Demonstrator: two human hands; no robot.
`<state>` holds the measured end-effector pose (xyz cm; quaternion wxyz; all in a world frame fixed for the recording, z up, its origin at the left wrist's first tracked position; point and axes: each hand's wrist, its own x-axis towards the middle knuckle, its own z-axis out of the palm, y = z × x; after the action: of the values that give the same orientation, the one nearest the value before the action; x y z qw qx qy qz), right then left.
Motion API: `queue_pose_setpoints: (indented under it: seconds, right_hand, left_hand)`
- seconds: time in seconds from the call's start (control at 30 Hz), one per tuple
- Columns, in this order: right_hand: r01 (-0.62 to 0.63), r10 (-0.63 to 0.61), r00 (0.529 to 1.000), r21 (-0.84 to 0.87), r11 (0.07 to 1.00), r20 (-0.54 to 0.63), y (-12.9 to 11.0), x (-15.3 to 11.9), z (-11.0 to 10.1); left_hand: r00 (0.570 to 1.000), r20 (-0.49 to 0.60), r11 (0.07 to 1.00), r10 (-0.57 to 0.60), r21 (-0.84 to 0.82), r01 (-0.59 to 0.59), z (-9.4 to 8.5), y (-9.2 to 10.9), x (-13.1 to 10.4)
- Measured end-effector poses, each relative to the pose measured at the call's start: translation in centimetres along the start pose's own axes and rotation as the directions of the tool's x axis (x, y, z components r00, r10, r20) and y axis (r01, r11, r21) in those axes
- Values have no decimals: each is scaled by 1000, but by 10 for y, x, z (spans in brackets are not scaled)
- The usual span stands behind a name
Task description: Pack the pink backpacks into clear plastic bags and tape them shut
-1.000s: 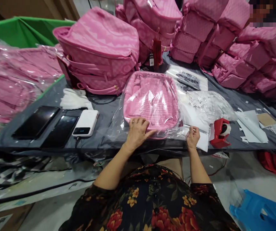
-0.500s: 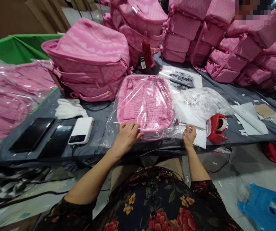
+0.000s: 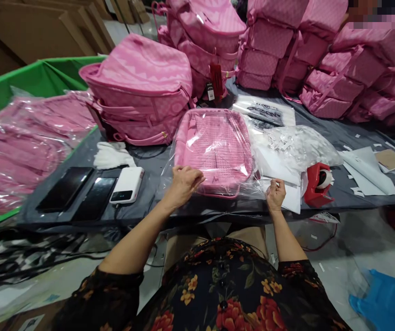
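Note:
A pink backpack [image 3: 216, 149] with mesh-like lines lies flat inside a clear plastic bag [image 3: 169, 172] at the table's front edge. At its near left corner, my left hand [image 3: 185, 186] is closed, with its fingers pinching the clear plastic. My right hand [image 3: 275, 195] is closed in a pinch on the plastic's near right corner, beside some white paper sheets [image 3: 290, 197]. The plastic stretches between the two hands along the near side of the backpack.
Big pink backpacks [image 3: 138, 92] stand behind, others stacked at back right. Phones [image 3: 95, 197], a power bank [image 3: 127, 185] and white gloves [image 3: 111, 155] lie left. On the right are a red tape dispenser [image 3: 316, 184] and a bag of small white pieces [image 3: 300, 145]. Wrapped pink bags [image 3: 28, 151] fill a green-edged bin.
The view has swung a little left, so everything sits further right. My left hand has lifted slightly with the plastic's edge; my right hand keeps its pinch at the corner.

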<state>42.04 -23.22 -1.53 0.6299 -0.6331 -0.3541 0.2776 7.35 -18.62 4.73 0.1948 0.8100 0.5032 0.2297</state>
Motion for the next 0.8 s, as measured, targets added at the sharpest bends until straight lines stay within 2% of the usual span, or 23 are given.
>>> queue_pose_setpoints:
  seconds: [0.1, 0.17, 0.27, 0.33, 0.4, 0.5, 0.57, 0.6, 0.67, 0.73, 0.8]
  right_hand:
    - [-65, 67, 997, -58, 996, 32, 0, 3, 0]
    - [-111, 120, 990, -112, 987, 73, 1, 7, 1]
    - [-156, 174, 980, -170, 973, 97, -1, 11, -2]
    - [-156, 173, 983, -207, 966, 67, -7, 13, -14]
    - [-123, 127, 992, -256, 959, -2, -17, 15, -40]
    - [-13, -54, 987, -405, 914, -152, -37, 25, -101]
    - [21, -206, 946, -584, 811, -251, -50, 35, -146]
    - [-8, -254, 922, -669, 743, -293, -55, 40, -166]
    - [-137, -230, 898, -734, 665, -375, -63, 49, -196]
    - [-256, -96, 897, -683, 684, -432, -63, 55, -211]
    - [-310, 20, 898, -600, 737, -439, -58, 59, -213]
  left_hand:
    - [981, 187, 988, -50, -131, 75, 3, -7, 16]
    - [960, 273, 976, -63, -182, 116, 5, -11, 21]
    - [954, 290, 978, -75, -165, 127, 6, -14, 23]
    - [954, 291, 981, -69, -153, 118, 6, -13, 22]
    - [955, 291, 984, -60, -144, 106, 5, -11, 21]
    - [955, 293, 988, -55, -122, 94, 4, -10, 20]
    - [957, 285, 990, -54, -108, 88, 4, -9, 20]
    - [959, 280, 991, -53, -103, 85, 4, -8, 20]
    - [963, 266, 992, -50, -101, 80, 3, -7, 19]
    - [963, 262, 991, -58, -100, 87, 1, -4, 19]
    - [955, 283, 989, -89, -92, 119, -1, -3, 19]
